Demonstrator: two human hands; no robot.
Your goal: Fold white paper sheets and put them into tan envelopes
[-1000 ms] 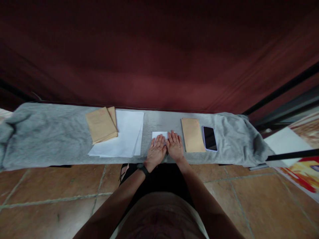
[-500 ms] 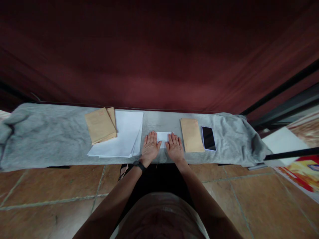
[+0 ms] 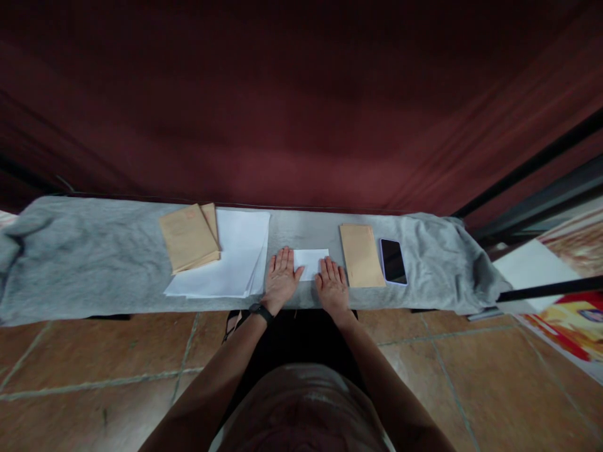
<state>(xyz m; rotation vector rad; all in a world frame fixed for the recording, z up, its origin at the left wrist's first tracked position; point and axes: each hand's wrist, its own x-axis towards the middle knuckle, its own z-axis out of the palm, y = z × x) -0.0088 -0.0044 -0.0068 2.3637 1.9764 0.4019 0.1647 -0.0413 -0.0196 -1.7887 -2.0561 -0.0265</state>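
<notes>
Where hands (image 3: 281,276) rest, paper (image 3: 309,262) partly hidden

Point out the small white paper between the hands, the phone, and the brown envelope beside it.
Small white paper (image 3: 309,262): head view, middle of its exposed face.
Phone (image 3: 393,262): head view, middle of its dark screen.
Brown envelope (image 3: 362,256): head view, middle of its upper face.

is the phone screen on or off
Off, by the look of it: the screen is dark all over, with nothing lit showing.
</notes>
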